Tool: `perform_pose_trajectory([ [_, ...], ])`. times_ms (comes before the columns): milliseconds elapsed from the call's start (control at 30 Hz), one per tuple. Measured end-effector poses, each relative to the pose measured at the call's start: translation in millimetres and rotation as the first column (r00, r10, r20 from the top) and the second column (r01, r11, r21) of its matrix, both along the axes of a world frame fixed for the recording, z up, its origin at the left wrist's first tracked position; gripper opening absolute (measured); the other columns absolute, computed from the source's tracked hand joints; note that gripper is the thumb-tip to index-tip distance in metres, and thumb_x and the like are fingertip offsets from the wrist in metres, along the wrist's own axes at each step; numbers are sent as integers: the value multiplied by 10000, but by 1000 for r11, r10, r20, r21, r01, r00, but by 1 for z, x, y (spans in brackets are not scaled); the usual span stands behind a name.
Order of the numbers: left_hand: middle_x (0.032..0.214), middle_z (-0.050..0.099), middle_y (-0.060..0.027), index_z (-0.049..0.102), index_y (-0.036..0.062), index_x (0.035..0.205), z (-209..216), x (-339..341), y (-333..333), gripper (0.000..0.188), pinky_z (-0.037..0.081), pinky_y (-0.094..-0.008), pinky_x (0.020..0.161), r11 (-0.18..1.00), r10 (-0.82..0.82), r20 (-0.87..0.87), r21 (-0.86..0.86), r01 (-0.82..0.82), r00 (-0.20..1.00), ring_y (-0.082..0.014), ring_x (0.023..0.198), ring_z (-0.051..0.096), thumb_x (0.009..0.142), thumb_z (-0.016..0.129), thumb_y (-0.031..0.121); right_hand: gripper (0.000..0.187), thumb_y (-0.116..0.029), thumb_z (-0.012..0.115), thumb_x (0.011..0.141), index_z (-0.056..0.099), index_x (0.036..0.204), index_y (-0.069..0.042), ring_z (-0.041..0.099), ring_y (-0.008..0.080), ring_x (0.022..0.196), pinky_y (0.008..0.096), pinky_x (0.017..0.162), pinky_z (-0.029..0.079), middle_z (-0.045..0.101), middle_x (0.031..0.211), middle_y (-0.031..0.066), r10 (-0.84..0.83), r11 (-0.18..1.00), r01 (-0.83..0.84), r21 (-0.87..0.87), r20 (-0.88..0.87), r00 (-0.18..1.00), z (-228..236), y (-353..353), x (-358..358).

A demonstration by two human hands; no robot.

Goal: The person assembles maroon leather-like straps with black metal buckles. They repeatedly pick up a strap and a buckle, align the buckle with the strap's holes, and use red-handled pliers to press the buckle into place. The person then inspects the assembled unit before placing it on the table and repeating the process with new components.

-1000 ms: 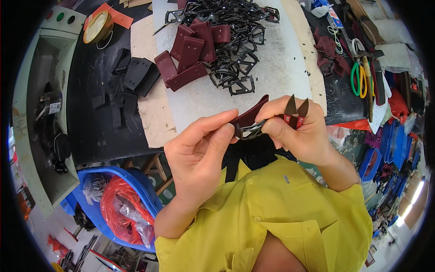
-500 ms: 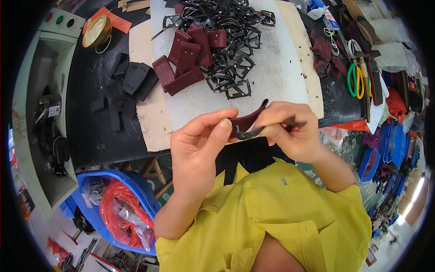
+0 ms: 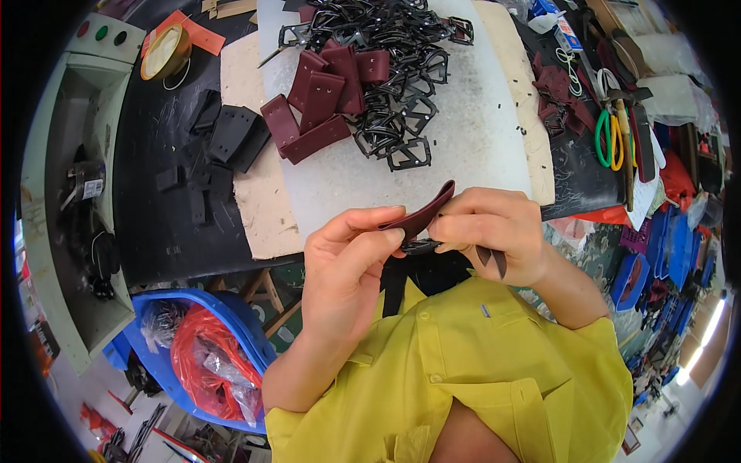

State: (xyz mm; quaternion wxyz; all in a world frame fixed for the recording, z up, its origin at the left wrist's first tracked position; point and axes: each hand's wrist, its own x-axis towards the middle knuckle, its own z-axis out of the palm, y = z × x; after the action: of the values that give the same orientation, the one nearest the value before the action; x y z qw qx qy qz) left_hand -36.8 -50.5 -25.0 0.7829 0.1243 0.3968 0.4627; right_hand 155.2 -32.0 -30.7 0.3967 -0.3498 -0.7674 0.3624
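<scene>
Over the near edge of the table, both hands hold a folded maroon leather strap (image 3: 421, 218) with a black buckle (image 3: 421, 247) at its lower side. My left hand (image 3: 351, 251) pinches the strap's left end between thumb and fingers. My right hand (image 3: 494, 231) is closed at the other side, thumb and fingertips against the strap and buckle. A dark, flat, pointed thing (image 3: 494, 264) sticks out below the right fingers; its kind is unclear. Ahead lie several folded maroon leather pieces (image 3: 320, 100) beside a heap of black metal buckles (image 3: 401, 108).
The white board (image 3: 332, 185) rests on a beige sheet (image 3: 258, 224). Black leather pieces (image 3: 235, 139) lie left, near a bowl (image 3: 164, 54). More maroon pieces (image 3: 559, 104) and green-handled scissors (image 3: 602, 139) lie right. A blue tub (image 3: 255, 339) with red bags stands at lower left.
Both hands have come slightly nearer to me, and the strap has tilted more upright. My right hand has turned, and the dark pointed thing below its fingers now points down.
</scene>
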Motion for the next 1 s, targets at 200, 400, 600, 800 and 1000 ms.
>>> perform_pose_trajectory([
  [200,968,633,-121,600,-72,1055,12,2,-3,238,457,-233,760,975,15,-289,215,49,957,-131,837,584,819,584,-43,157,28,649,737,633,880,-36,555,182,575,255,522,430,601,743,71,-43,980,28,-199,-71,997,4,2,0],
  [400,960,627,-120,585,-90,1063,7,-1,-5,254,458,-228,777,783,116,-541,566,258,833,-130,872,575,810,599,-71,59,-5,621,809,619,867,-17,515,98,569,233,510,399,608,754,56,-149,912,59,-405,-196,969,3,-1,-6],
  [600,933,622,-124,578,-90,1067,7,11,-8,261,480,-220,709,931,97,-529,348,111,843,-117,784,589,809,606,-70,134,-72,592,863,587,966,13,515,58,578,188,490,404,593,792,53,-272,841,81,-536,-289,918,-3,-8,-15],
  [800,958,629,-134,580,-82,1067,-12,29,-16,277,477,-234,753,828,361,-441,557,-65,822,-140,826,604,794,620,-64,199,70,610,782,592,972,13,546,49,643,201,533,436,609,794,40,-535,677,76,-732,-418,734,16,-9,-31],
  [1000,953,640,-131,590,-76,1033,4,0,7,221,467,-268,811,805,50,-532,523,282,845,-151,856,603,821,607,-19,252,67,681,641,638,876,-12,612,164,641,252,533,460,632,754,84,-178,976,183,-118,59,982,25,-6,-9],
])
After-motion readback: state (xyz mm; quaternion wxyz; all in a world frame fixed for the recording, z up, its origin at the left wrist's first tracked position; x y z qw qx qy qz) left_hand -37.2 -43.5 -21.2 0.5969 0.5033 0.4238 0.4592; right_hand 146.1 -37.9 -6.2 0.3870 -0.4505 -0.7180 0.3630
